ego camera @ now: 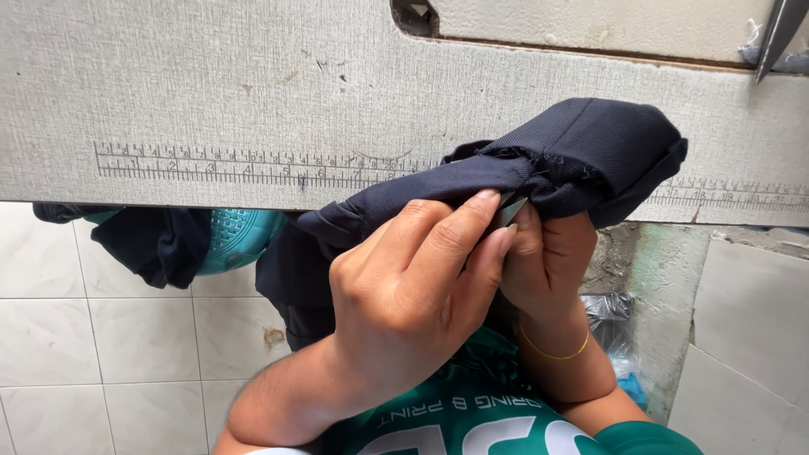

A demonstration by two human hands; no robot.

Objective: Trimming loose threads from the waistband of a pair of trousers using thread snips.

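Both hands work a bunched piece of dark navy fabric [590,143] at the front edge of a grey table [211,93]. My left hand [404,295] comes in from the lower left and pinches a frayed seam of the fabric between thumb and fingertips. My right hand [548,253], with a thin gold bracelet at the wrist, sits under the fabric bundle. Its thumb presses a small grey metal blade [511,209] against the seam. Only the blade's tip shows, right at my left fingertips. More of the fabric hangs down behind my left hand.
A ruler scale [253,164] is printed along the table's front edge. A teal plastic basket [236,236] with dark cloth [156,240] over it stands on the white tiled floor at left. The tip of a pair of scissors [779,34] shows top right; a black plastic bag [611,320] lies lower right.
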